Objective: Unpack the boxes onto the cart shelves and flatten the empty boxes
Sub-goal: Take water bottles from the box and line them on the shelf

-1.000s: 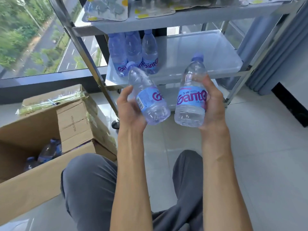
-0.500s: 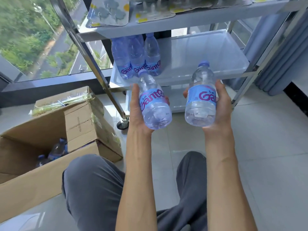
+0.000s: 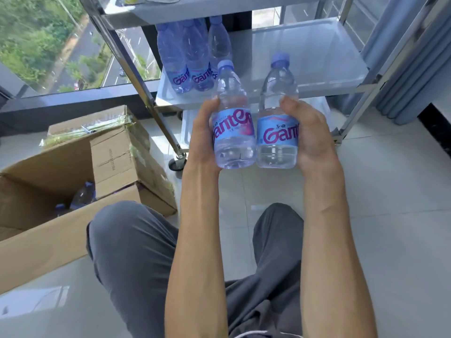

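Left hand (image 3: 202, 135) grips one bottle (image 3: 231, 132), right hand (image 3: 310, 137) the other bottle (image 3: 278, 132), fingers wrapped, bottles touching, upright, short of the middle shelf (image 3: 317, 57). Set both at 3 o'clock of the standing bottles (image 3: 190, 59); box (image 3: 48, 215) at 9 o'clock still holds more.

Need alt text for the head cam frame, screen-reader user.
A seated person holds two upright water bottles side by side, one in the left hand, one in the right hand, before a metal cart shelf with bottles already standing at its left end. An open cardboard box with more bottles sits left.
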Demonstrator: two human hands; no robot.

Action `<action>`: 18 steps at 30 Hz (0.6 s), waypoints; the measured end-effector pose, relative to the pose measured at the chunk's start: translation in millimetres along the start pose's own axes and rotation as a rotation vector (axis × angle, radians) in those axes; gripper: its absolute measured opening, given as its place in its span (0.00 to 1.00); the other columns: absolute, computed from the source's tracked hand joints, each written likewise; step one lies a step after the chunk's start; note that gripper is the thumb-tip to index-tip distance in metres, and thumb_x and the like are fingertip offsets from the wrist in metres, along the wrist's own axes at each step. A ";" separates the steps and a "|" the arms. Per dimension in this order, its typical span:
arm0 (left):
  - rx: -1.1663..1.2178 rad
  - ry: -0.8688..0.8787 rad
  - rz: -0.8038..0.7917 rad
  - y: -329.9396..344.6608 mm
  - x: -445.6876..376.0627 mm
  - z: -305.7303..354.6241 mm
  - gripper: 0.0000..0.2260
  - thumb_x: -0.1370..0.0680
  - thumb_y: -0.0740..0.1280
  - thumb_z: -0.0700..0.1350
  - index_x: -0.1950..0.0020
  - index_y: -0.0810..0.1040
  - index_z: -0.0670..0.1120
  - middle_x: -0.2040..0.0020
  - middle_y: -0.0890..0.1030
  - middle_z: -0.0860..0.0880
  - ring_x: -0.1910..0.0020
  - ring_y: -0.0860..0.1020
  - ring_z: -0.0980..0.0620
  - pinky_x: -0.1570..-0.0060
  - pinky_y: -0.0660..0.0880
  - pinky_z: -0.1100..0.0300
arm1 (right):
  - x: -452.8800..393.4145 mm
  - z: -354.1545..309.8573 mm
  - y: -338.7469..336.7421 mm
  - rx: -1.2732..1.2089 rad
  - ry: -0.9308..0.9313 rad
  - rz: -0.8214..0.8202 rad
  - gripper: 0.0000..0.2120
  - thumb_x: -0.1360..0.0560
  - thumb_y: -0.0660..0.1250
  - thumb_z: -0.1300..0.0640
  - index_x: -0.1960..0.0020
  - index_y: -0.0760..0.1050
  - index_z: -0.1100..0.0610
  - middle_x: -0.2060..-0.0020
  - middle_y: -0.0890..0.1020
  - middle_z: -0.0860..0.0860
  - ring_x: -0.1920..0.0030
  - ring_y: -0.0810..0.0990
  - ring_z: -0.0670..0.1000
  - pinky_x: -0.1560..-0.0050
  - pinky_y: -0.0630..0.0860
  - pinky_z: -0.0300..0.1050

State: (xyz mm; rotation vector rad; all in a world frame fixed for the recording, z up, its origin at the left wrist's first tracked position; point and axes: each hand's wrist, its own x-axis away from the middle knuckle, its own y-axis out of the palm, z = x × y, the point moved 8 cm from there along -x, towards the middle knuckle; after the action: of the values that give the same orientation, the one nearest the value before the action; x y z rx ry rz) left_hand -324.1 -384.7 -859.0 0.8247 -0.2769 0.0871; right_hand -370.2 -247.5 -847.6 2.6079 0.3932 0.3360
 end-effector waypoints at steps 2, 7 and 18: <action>-0.038 0.061 -0.055 3.5 0.5 3.6 0.22 0.23 0.61 0.53 0.34 0.68 0.41 0.47 0.76 0.41 0.48 0.76 0.43 0.43 0.74 0.48 | -5.7 2.9 -4.8 0.002 0.011 -0.027 0.27 0.32 0.77 0.55 0.39 0.71 0.67 0.45 0.80 0.65 0.47 0.81 0.66 0.44 0.78 0.66; -0.063 0.104 -0.044 -9.7 -1.7 1.7 0.19 0.21 0.60 0.53 0.44 0.79 0.39 0.54 0.82 0.41 0.55 0.81 0.43 0.51 0.79 0.51 | -7.1 3.2 -4.8 0.136 -0.073 0.030 0.16 0.27 0.74 0.52 0.47 0.72 0.56 0.57 0.85 0.51 0.57 0.85 0.53 0.56 0.81 0.51; -0.013 0.102 -0.054 -14.5 -1.6 -6.8 0.23 0.26 0.66 0.52 0.37 0.75 0.39 0.47 0.82 0.41 0.49 0.81 0.42 0.48 0.80 0.47 | -9.1 6.2 -12.2 0.114 0.052 -0.023 0.17 0.28 0.73 0.44 0.53 0.84 0.59 0.52 0.84 0.63 0.52 0.84 0.62 0.48 0.81 0.58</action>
State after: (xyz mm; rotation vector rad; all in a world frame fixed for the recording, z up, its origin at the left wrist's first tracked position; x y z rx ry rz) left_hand -321.5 -389.5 -874.2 0.8115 -0.1590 0.0760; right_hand -379.4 -242.8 -860.4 2.7076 0.4723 0.3850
